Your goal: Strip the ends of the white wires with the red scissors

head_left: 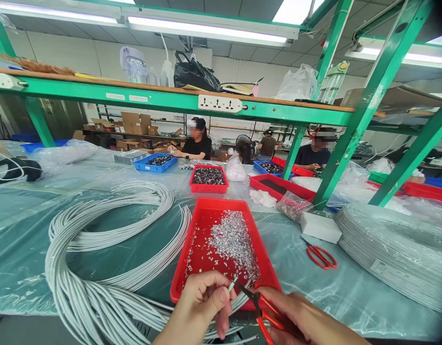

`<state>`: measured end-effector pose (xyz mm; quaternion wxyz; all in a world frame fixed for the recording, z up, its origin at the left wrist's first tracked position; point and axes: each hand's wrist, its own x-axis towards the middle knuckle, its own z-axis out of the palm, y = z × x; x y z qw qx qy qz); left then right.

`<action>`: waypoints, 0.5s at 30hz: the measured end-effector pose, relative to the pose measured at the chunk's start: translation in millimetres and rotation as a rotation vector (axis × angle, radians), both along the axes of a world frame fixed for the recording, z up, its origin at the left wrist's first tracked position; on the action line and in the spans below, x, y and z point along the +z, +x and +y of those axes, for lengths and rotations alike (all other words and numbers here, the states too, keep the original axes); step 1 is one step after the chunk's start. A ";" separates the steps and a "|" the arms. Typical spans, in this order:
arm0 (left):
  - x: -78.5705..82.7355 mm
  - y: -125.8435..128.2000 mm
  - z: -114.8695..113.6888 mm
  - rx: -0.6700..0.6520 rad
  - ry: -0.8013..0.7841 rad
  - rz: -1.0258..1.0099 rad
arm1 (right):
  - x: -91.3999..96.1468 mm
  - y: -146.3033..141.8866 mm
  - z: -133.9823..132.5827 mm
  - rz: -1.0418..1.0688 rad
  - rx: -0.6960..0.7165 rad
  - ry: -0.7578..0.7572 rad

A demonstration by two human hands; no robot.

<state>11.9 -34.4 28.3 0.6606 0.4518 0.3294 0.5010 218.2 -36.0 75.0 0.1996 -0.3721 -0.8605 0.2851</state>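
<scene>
My left hand is closed in a pinch on the end of a thin white cable, just over the near edge of a red tray. My right hand grips red-handled scissors, their dark blades open at the cable's tip. The tray holds a heap of small silvery-white cable snippets. A large loose coil of white cables lies on the plastic-covered table to the left and runs under my left hand.
A second pair of red scissors, a white box and a wrapped cable coil lie right. Red and blue trays of dark parts stand further back. Green frame posts rise at right. Other people sit working across the table.
</scene>
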 end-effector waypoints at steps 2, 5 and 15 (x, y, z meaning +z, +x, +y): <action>-1.0 -4.2 0.8 -0.186 -0.095 -0.145 | -1.2 3.8 3.2 -0.037 0.028 -0.041; -1.3 -8.9 1.0 -0.296 -0.193 -0.282 | -11.8 10.9 9.3 -0.020 0.030 -0.081; -3.5 9.3 -2.5 -0.047 0.023 0.169 | -29.1 -51.7 18.2 0.798 -0.027 -0.537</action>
